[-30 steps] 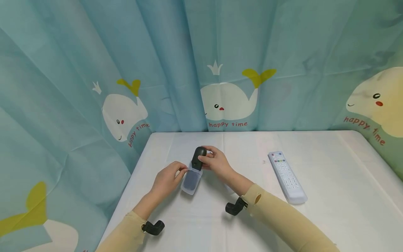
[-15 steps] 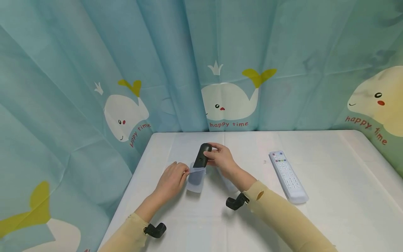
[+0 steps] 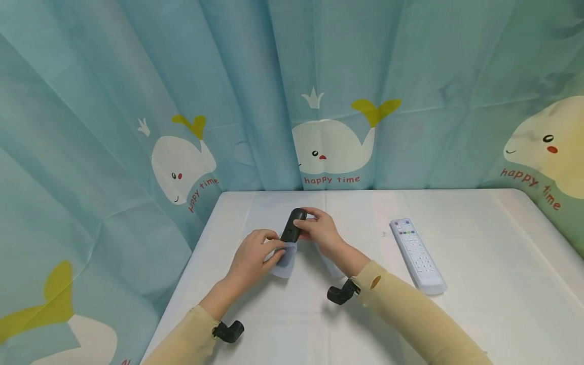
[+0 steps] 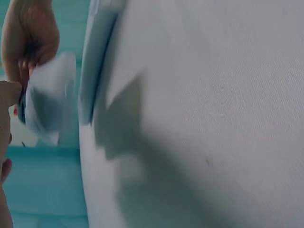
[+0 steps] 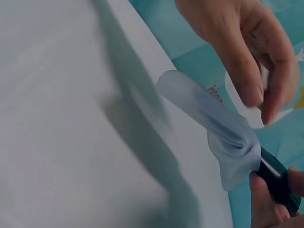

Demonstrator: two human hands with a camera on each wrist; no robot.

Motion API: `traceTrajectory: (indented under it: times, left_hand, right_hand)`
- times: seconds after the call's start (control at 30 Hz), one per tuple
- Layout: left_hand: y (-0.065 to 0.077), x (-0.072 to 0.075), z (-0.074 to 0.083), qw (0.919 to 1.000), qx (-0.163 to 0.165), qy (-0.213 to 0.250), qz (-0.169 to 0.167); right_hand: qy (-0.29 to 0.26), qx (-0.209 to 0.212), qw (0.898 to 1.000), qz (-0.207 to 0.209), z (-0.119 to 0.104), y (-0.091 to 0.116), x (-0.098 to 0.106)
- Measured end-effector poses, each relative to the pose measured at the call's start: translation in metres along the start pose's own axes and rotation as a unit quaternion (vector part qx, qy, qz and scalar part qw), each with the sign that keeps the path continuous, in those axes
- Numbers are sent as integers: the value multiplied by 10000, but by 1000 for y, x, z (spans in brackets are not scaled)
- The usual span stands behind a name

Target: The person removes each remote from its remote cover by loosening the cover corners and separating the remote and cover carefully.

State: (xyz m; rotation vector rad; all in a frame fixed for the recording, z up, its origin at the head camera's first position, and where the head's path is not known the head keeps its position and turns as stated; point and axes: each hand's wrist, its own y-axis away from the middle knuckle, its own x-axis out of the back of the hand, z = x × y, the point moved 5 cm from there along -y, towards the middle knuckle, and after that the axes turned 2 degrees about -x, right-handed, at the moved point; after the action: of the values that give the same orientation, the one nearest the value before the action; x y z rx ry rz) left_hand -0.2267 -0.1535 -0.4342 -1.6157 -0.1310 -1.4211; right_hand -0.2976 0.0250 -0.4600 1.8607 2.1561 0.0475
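My right hand [image 3: 321,232] grips the rounded far end of a black remote control [image 3: 294,226], thumb on top. Its near end sits inside a translucent silicone cover [image 3: 286,261], which hangs off it, limp and folded in the right wrist view. My left hand [image 3: 253,256] is beside the cover's mouth, its fingers overlapping the rim in the head view. From the right wrist, the same left hand [image 5: 247,52] shows bent, relaxed fingers a little apart from the cover [image 5: 213,114], holding nothing. Remote and cover are raised above the table, casting a shadow.
A white remote control [image 3: 418,257] lies on the right of the white table [image 3: 493,284]. Another pale, long object [image 3: 332,264] lies on the table, partly hidden by my right forearm. A blue whale-print curtain [image 3: 255,101] hangs behind the table's far edge.
The remote and cover have shifted slightly right and away. My left fingers have left the cover's left edge and moved right, over its rim. My right hand keeps its grip.
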Motion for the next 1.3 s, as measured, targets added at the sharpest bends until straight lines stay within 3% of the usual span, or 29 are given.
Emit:
traceTrajectory:
  times: [0.1, 0.23, 0.47, 0.8, 0.93, 1.07, 1.17, 1.3]
  left_hand:
    - [-7, -3, 10, 9981, -595, -163, -11]
    - [-11, -8, 16, 9949, -900, -430, -162]
    - [-8, -14, 15, 9930, -902, -706, -281]
    - [1, -14, 20, 9944, -915, -333, -414]
    - [3, -8, 15, 9986, -470, -76, -225]
    - [7, 2, 0, 9989, 443, 175, 29]
    - [11, 6, -12, 9946, 1016, 209, -95]
    - [16, 4, -19, 9920, 1203, 121, -378]
  right_hand:
    - [57, 1, 10000, -55, 2, 0, -3]
    - [116, 13, 9999, -118, 3, 1, -8]
    - [81, 0, 9999, -120, 3, 2, -11]
    - [215, 27, 9997, -82, 1, -1, -7]
    - [43, 38, 9999, -109, -1, -2, -6]
    - [-155, 3, 9998, -87, -4, -3, -3]
    - [-187, -67, 9998, -78, -6, -2, 0]
    - [-106, -49, 9996, -256, -7, -1, -1]
